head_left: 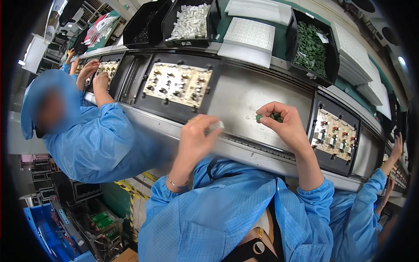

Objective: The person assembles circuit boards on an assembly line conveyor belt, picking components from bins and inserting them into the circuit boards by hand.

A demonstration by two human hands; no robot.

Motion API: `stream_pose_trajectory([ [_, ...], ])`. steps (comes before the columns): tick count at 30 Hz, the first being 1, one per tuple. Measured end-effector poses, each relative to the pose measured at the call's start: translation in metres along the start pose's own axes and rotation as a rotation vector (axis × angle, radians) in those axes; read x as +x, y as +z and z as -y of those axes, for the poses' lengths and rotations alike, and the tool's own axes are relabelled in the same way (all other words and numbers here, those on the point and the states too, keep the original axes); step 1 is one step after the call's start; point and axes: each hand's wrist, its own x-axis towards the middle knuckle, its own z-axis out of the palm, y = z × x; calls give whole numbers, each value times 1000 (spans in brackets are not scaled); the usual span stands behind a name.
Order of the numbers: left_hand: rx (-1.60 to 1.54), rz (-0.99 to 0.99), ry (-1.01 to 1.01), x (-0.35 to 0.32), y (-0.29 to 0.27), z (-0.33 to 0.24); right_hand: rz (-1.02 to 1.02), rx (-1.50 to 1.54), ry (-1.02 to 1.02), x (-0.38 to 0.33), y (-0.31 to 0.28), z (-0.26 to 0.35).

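1. Centrally placed: right hand [283, 124], raised over the bare metal stretch of the conveyor [244, 96], between two circuit boards.
2. Fingers [267, 117] pinched shut on small green parts [266, 117]; thumb and forefinger meeting around them, remaining fingers curled in.
3. Left hand [195, 142] raised just beside, near the front rail of the conveyor; slightly blurred.
4. Fingers curled around a small white part [217, 125], protruding past the fingertips; exact grip cannot be told.
5. Hands near each other, not touching.
6. Beige circuit board [178, 84] in a black carrier, up and to the left of both hands, populated with small parts.
7. Second circuit board [334, 133] in a like carrier, just right of the right hand.
8. Black bin of green parts [310, 49] behind the conveyor, above the right hand.
9. Black bin of white parts [190, 21] behind the conveyor, above the left hand.
10. White perforated trays [249, 34] between the two bins.
11. Co-worker in blue smock [87, 139] at left, both hands on another board; another co-worker's sleeve [371, 192] at right.
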Motion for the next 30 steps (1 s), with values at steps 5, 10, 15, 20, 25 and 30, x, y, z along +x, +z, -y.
stream_pose_trajectory([
  [5,-160,164,174,3,-21,17,-53,-153,-45,31,57,29],
  [10,-228,350,289,13,-36,49,-135,-376,-121,74,112,28],
  [15,-290,440,387,20,-42,68,-245,-595,-280,103,149,21],
  [20,-344,489,431,26,-48,79,-283,-705,-367,115,162,10],
  [25,-255,381,435,40,-67,97,-222,-693,-305,116,164,8],
  [30,-137,269,313,69,-103,112,-254,-763,-387,118,170,3],
])
